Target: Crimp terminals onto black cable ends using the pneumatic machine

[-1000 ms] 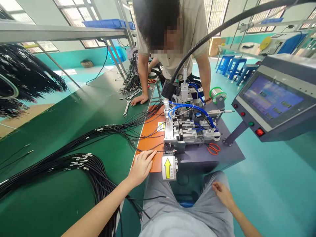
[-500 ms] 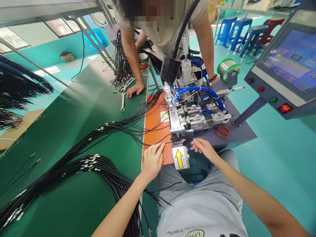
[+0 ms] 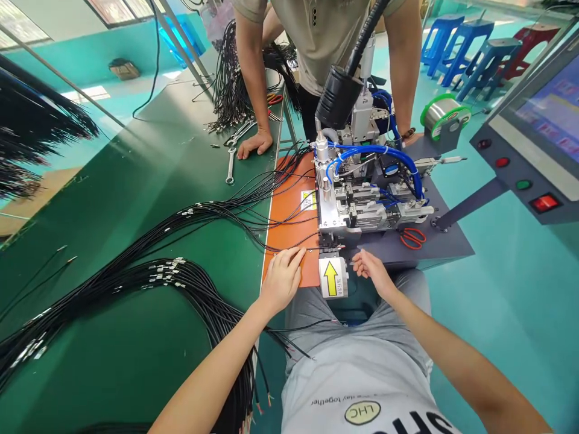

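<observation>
My left hand [image 3: 284,278] lies over the orange plate with its fingers together on a thin black cable [image 3: 319,248]. That cable's stripped end [image 3: 340,246] rests at the front of the wire-processing machine [image 3: 357,205]. To the right of the cable end, my right hand [image 3: 371,271] hovers with curled fingers pinched together; what they hold, if anything, is too small to make out. Between the hands sits a white cylinder with a yellow arrow [image 3: 332,278]. Black cables [image 3: 212,210] run from the green table across the orange plate [image 3: 294,226] into the machine.
A second cable bundle [image 3: 203,289] bends over the near table edge. Wrenches [image 3: 230,166] lie by a co-worker's hand [image 3: 256,144]. Red-handled scissors [image 3: 412,239] rest on the machine base. A solder wire spool [image 3: 446,116], a control panel [image 3: 534,157] and a black lamp [image 3: 338,96] stand around.
The view has shifted, so the machine appears further right and higher. My left hand stays at the cable. My right hand has turned slightly and remains beside the cable end.
</observation>
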Available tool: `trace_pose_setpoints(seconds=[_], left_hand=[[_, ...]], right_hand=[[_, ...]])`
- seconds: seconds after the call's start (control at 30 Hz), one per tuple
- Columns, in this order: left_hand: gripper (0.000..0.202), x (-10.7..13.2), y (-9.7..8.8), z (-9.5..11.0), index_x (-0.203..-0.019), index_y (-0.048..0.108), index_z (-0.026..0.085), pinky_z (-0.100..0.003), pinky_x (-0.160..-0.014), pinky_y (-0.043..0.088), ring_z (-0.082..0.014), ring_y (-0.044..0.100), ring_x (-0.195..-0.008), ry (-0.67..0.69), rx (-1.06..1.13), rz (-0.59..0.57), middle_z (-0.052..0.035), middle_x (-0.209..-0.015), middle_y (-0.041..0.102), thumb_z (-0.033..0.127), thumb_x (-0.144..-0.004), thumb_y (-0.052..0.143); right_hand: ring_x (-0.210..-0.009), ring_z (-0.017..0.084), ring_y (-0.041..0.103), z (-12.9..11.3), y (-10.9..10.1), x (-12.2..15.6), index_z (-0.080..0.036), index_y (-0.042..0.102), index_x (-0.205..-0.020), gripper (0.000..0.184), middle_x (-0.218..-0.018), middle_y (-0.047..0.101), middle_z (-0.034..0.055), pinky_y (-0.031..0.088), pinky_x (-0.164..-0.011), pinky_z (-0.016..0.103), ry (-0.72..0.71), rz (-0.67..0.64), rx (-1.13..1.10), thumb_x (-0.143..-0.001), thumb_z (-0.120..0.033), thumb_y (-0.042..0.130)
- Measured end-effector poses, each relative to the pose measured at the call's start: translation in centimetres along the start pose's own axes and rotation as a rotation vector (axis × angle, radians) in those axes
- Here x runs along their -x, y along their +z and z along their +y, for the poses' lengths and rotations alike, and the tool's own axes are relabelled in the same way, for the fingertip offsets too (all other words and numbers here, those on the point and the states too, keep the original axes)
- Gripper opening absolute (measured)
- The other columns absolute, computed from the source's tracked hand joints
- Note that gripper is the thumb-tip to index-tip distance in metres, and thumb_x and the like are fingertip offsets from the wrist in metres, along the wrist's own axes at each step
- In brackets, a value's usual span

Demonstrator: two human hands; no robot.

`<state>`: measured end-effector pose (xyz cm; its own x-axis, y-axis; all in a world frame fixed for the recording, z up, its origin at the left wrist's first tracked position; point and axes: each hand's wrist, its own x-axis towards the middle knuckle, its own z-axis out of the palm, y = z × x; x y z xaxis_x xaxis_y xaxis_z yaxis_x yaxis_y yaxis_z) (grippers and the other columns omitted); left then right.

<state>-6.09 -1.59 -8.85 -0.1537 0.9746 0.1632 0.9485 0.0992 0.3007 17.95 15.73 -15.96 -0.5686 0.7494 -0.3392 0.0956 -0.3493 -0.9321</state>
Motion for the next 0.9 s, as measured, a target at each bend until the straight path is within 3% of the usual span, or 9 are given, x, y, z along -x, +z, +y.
trace_pose_setpoints(seconds=[0.37, 0.6, 0.77, 0.83, 0.9], left_hand=[[0.055, -0.2, 0.0, -0.3, -0.153, 0.030, 0.028, -0.050, -0.114, 0.036, -0.0281, 0.040, -0.136, -0.022, 0.030, -0.034, -0.0086, -0.147, 0.044, 0.022, -0.098, 0.036], [0.052, -4.4, -0.4, -1.9, -0.150, 0.033, 0.020, -0.048, -0.120, 0.032, -0.0271, 0.035, -0.142, -0.024, 0.041, -0.054, -0.0100, -0.153, 0.039, 0.027, -0.099, 0.037], [0.049, -4.2, -2.5, -1.8, -0.149, 0.034, 0.022, -0.042, -0.116, 0.038, -0.0233, 0.038, -0.141, -0.006, 0.138, -0.035, -0.0091, -0.153, 0.038, 0.026, -0.100, 0.036], [0.040, -2.7, -4.1, -1.4, -0.139, 0.046, 0.022, -0.040, -0.109, 0.043, -0.0221, 0.049, -0.129, 0.012, 0.177, -0.039, -0.0095, -0.140, 0.052, 0.026, -0.100, 0.037], [0.030, -0.9, -5.9, -0.9, -0.122, 0.058, 0.022, -0.037, -0.097, 0.047, -0.0200, 0.059, -0.109, 0.063, 0.197, -0.126, -0.0078, -0.115, 0.064, 0.025, -0.100, 0.038]], right_hand=[[-0.057, 0.013, 0.055, 3.7, -3.1, 1.8, -0.019, 0.065, -0.086, 0.059, -0.071, 0.065, 0.0042, 0.036, -0.050, 0.026, 0.073, 0.109, 0.022, -0.080, -0.076, 0.052], [-0.058, 0.014, 0.055, 4.4, -3.3, 2.2, -0.020, 0.065, -0.088, 0.056, -0.072, 0.065, 0.0042, 0.036, -0.051, 0.027, 0.097, 0.099, 0.060, -0.084, -0.073, 0.051], [-0.059, 0.015, 0.055, 3.9, -3.7, 3.4, -0.020, 0.066, -0.088, 0.057, -0.073, 0.065, 0.0052, 0.037, -0.051, 0.028, 0.089, 0.109, 0.077, -0.082, -0.074, 0.051], [-0.060, 0.015, 0.055, 3.4, -4.2, 4.0, -0.020, 0.066, -0.089, 0.054, -0.074, 0.065, 0.0050, 0.038, -0.053, 0.028, 0.077, 0.124, 0.078, -0.083, -0.073, 0.052], [-0.062, 0.015, 0.055, 2.8, -4.9, 4.4, -0.021, 0.066, -0.089, 0.050, -0.076, 0.065, 0.0046, 0.039, -0.055, 0.028, 0.063, 0.140, 0.080, -0.086, -0.069, 0.053]])
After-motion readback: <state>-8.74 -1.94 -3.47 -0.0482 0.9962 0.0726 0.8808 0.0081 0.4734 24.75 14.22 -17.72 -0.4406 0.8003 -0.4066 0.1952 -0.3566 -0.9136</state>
